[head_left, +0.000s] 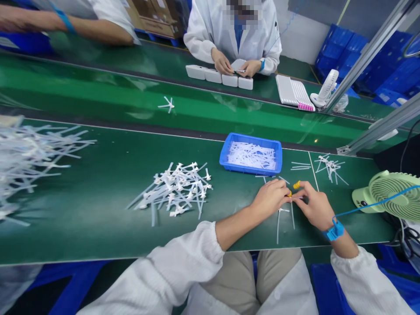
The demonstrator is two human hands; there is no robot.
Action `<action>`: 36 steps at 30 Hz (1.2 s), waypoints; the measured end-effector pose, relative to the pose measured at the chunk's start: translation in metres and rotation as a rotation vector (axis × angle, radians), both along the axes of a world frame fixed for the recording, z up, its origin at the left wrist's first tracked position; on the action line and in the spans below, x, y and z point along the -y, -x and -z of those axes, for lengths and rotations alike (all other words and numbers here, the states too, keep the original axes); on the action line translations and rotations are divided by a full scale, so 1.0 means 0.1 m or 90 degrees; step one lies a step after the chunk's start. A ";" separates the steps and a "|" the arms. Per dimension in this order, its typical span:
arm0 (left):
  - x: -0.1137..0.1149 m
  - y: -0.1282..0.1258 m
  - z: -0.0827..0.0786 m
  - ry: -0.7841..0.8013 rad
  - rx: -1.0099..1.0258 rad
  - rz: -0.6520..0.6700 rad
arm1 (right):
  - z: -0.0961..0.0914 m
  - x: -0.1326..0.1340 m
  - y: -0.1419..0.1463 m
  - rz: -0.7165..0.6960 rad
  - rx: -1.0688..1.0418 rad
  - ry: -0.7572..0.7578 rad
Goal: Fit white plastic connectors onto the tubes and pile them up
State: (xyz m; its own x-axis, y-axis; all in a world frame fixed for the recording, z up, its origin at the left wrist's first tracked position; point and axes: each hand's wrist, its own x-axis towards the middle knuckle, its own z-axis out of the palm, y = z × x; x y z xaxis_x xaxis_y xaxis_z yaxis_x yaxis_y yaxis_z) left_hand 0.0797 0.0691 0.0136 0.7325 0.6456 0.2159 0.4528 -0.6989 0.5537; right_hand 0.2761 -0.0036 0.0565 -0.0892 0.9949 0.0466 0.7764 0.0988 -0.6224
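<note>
My left hand (271,196) and my right hand (314,207) meet fingertip to fingertip over the green bench. Both pinch at a thin whitish plastic tube (298,197); the joint between the fingers is too small to make out. Yellow finger covers (297,185) show on the fingertips. Another thin tube (293,216) runs down from below the left fingertips. Beside it lies a tube with a white fitting (278,225). Just behind my hands stands a blue tray (224,157) with many short white strips or tubes in it.
A pile of tubes with white fittings (179,188) lies left of my hands, a bigger heap (36,153) farther left. At the right are a small cluster of tubes (330,167) and a green fan (390,194). Across the bench, a co-worker (234,35) handles white parts.
</note>
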 end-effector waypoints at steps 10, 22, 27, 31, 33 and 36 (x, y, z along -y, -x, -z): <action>-0.11 0.10 0.00 0.045 0.050 0.065 | -0.10 -0.04 0.12 -0.067 0.174 -0.017; -0.10 0.09 -0.06 0.055 0.062 0.061 | -0.12 0.02 -0.02 -0.065 0.064 0.022; -0.10 0.09 -0.05 0.046 0.079 0.067 | -0.11 0.08 -0.06 -0.044 0.027 -0.026; -0.10 0.08 -0.06 0.049 0.072 0.066 | -0.11 0.04 -0.01 -0.080 0.114 -0.059; -0.10 0.08 -0.06 0.047 0.070 0.065 | -0.10 0.02 0.00 -0.092 0.157 -0.065; -0.10 0.08 -0.05 0.038 0.077 0.068 | -0.08 0.01 0.00 -0.106 0.187 -0.070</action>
State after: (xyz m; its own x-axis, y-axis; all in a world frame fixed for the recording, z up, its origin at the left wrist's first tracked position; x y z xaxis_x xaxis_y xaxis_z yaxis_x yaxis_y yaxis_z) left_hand 0.0715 0.0787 0.0184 0.7687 0.5796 0.2704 0.3047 -0.7036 0.6419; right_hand 0.2758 -0.0046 0.0647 -0.2748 0.9561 0.1015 0.8886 0.2929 -0.3531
